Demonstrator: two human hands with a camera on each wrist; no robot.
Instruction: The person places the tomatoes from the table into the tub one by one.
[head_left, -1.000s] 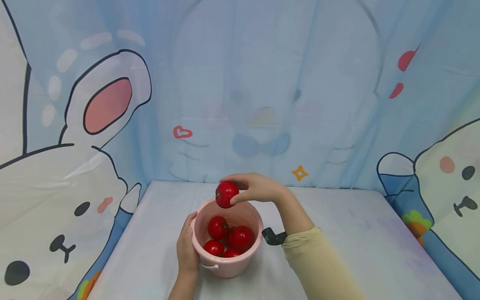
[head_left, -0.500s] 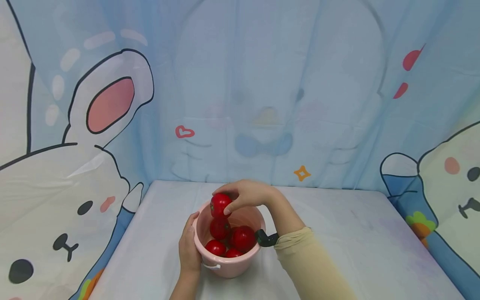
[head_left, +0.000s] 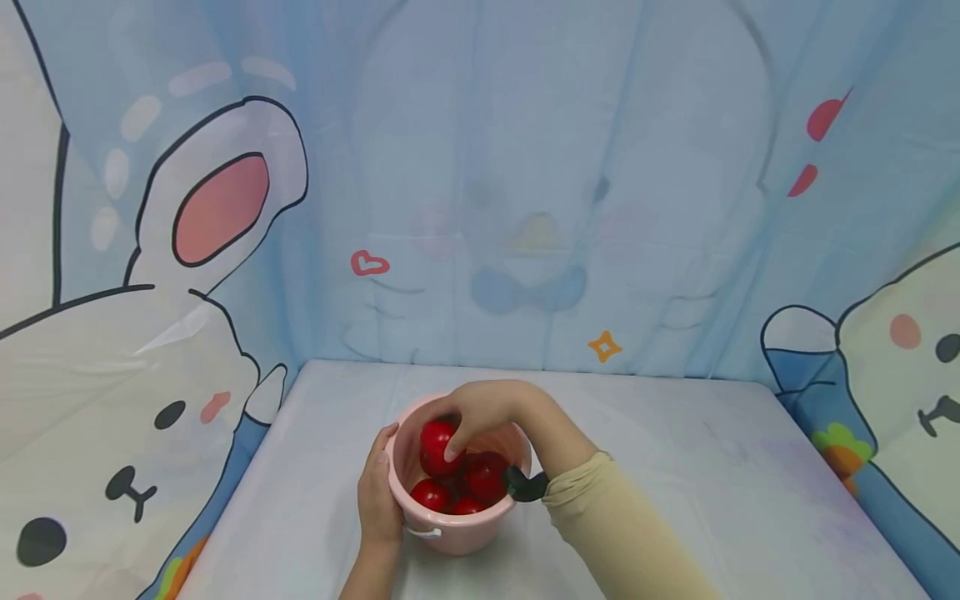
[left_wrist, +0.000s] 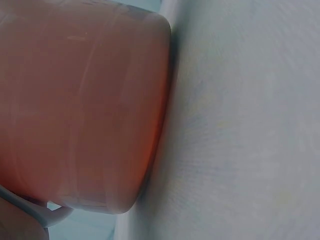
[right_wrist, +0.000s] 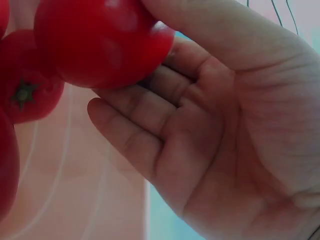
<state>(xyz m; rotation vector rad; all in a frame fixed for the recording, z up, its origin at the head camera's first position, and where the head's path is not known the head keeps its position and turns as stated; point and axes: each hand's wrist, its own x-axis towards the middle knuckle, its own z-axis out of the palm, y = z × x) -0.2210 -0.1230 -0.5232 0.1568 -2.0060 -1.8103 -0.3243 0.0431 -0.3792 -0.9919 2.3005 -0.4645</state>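
Observation:
A pink bucket (head_left: 463,535) stands on the white surface with several red tomatoes (head_left: 431,496) inside. My left hand (head_left: 379,496) holds the bucket's left side, its fingertips up at the rim. In the left wrist view the bucket wall (left_wrist: 85,100) fills the left part. Reaching over the far rim, my right hand (head_left: 489,410) grips a tomato (head_left: 435,437) between thumb and fingers, down inside the bucket. In the right wrist view that tomato (right_wrist: 102,42) is close to another one with a green stem star (right_wrist: 22,94). Some tomatoes at the bottom are partly hidden.
A white cloth-covered table (head_left: 675,467) spreads around the bucket. Behind it hangs a blue curtain (head_left: 465,167) printed with cartoon animals. A white bucket handle (head_left: 424,532) shows at the bucket's front. A dark device (head_left: 527,485) is strapped at my right wrist.
My right hand has lowered the tomato from above the bucket's far rim into the bucket, down onto or near the other tomatoes. My left hand keeps its place on the bucket.

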